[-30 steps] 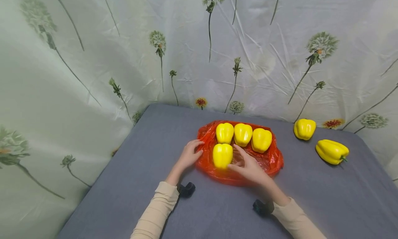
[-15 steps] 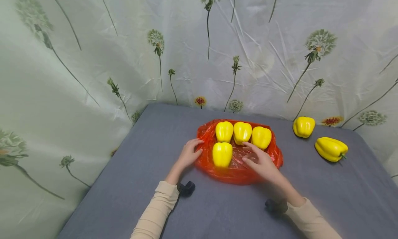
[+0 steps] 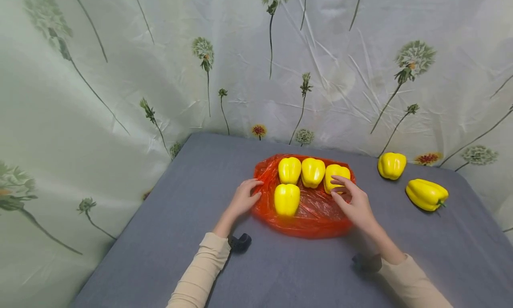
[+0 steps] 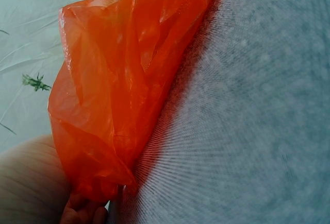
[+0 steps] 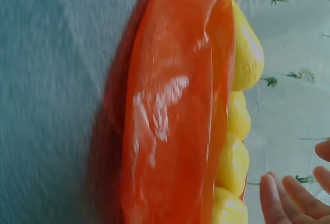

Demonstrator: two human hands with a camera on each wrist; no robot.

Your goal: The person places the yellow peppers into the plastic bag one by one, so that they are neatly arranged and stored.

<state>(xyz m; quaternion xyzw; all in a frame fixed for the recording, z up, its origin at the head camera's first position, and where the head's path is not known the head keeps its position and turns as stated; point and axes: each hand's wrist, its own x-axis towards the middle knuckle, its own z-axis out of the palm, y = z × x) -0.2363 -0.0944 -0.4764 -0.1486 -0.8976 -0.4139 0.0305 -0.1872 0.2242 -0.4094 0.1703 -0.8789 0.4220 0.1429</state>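
A red plastic bag lies spread with its mouth up on the table. Inside it, three yellow bell peppers form a back row, and one more yellow bell pepper sits in front at the left. My left hand holds the bag's left edge, where the film bunches by the fingers in the left wrist view. Over the bag's right side, my right hand is held with fingers apart and nothing in them. It partly covers the rightmost pepper of the row. In the right wrist view, its fingers stand apart from the peppers.
Two more yellow bell peppers lie outside the bag at the right: one upright near the back edge, one on its side with a green stem. A grey cloth covers the table. A flowered curtain hangs behind and at the left.
My right hand has moved away from the front pepper, rightward across the bag to its right side, leaving that pepper standing. My left hand has stayed at the bag's left edge.
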